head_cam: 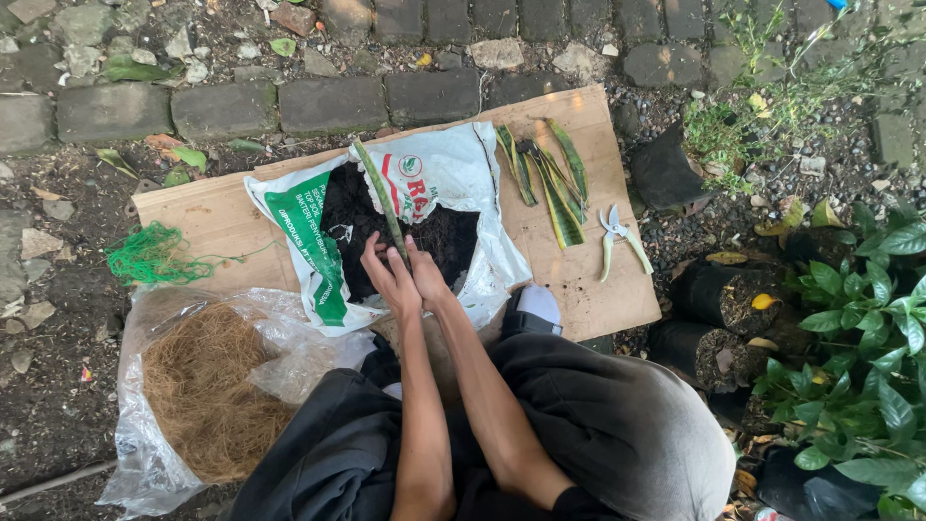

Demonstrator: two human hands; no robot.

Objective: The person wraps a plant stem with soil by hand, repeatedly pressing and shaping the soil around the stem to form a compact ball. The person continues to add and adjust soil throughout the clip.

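Long green leaf cutting (pixel 379 198) held upright, base between both hands, over dark soil in opened white-and-green bag (pixel 453 174) | left hand (pixel 388 278) and right hand (pixel 425 275) pressed together, closed round cutting's base, steadying it | spare cuttings (pixel 552 178) and shears (pixel 617 236) kept right of hands on cardboard sheet (pixel 207 217) | coconut fibre bag (pixel 198 386) lower left.

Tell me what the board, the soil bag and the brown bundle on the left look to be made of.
Board: apparently plywood or cardboard, matte tan, flat with scuffed edges. Soil bag: likely woven plastic, slightly glossy white with green print, creased. Brown bundle: dry wiry strands, probably coconut fibre, inside a clear crinkled plastic bag.
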